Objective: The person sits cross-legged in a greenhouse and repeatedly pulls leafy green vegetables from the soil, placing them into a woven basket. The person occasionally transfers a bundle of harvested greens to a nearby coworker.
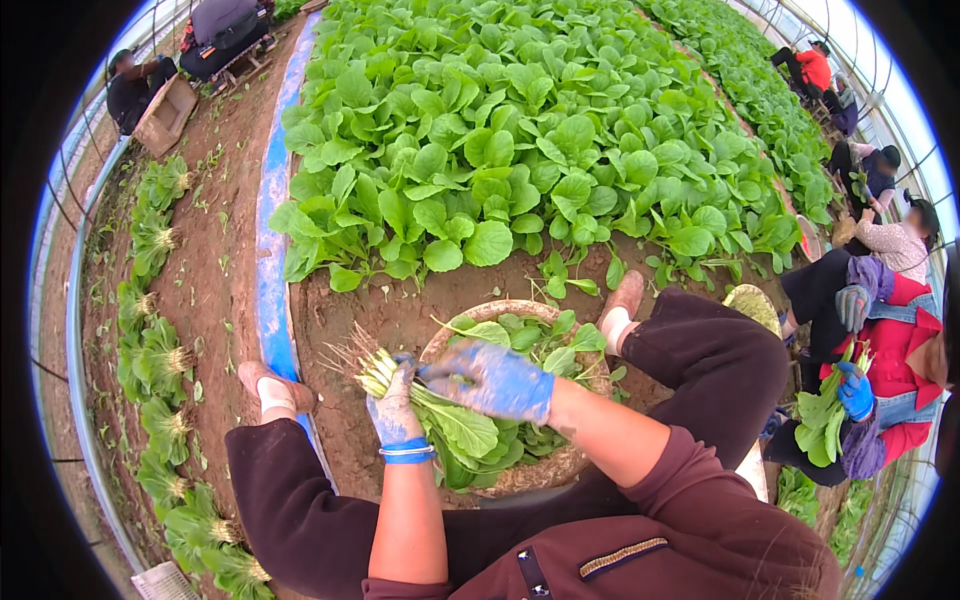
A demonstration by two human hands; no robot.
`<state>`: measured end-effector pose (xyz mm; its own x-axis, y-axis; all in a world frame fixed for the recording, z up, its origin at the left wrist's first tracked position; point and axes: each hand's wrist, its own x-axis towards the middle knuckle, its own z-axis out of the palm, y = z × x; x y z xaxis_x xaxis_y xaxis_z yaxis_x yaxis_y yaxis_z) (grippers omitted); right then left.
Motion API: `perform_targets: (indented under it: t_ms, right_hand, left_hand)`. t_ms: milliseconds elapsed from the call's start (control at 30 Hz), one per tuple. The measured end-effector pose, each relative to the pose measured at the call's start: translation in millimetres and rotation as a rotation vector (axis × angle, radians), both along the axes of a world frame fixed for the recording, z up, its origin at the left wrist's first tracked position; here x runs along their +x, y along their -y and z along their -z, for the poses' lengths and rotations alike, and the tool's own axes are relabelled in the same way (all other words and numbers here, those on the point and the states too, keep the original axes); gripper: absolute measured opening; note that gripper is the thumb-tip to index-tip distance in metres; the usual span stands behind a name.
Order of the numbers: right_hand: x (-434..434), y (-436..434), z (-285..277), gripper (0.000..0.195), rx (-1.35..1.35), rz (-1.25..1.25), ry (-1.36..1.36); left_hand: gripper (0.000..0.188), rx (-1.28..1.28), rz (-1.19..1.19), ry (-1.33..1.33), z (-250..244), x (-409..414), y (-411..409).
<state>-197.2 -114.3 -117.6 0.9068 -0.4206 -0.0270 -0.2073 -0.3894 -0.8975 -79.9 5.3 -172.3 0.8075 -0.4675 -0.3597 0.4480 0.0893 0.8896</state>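
My left hand (397, 409), in a muddy blue-and-white glove, grips a bunch of leafy greens (461, 431) near the stems. The roots point up and left, and the leaves hang down to the right. My right hand (491, 381), in a similar glove, is blurred over the stems beside the left hand; its fingertips are partly hidden, and I cannot tell whether it holds anything. Under both hands, a round mud-stained basin (517, 307) between my legs holds loose green leaves (525, 330).
A dense bed of greens (487, 150) grows ahead, edged at left by a blue strip (274, 187). Tied bunches (161, 360) lie along the soil at left. A gloved co-worker (892, 322) sits close at right holding greens; several people sit farther off. A cardboard box (166, 112) stands at upper left.
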Motion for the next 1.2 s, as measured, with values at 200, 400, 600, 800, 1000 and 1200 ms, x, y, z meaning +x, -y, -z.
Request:
perform_targets:
  t_ms: [200,400,600,800,1000,1200]
  right_hand:
    - [18,124,146,0.019,-0.034,0.269,-0.053]
    - [-15,229,252,0.029,-0.354,0.282,-0.743]
    - [-30,243,250,0.03,-0.738,0.19,-1.135]
    - [-10,245,276,0.027,-0.512,0.074,-1.373]
    - [-39,263,301,0.033,-0.222,0.138,-1.304]
    - [-44,236,192,0.035,0.164,0.288,-0.775]
  left_hand:
    - [0.015,0.017,0.174,0.024,-21,-2,13]
    - [0.019,0.091,0.354,-0.159,-34,-10,27]
    - [0.021,0.143,0.4,-0.261,-21,-10,32]
    - [0.022,0.21,0.388,-0.261,-16,-11,36]
    - [0.024,0.222,0.442,-0.219,-18,-12,36]
    - [0.025,0.163,0.426,-0.146,-26,-15,28]
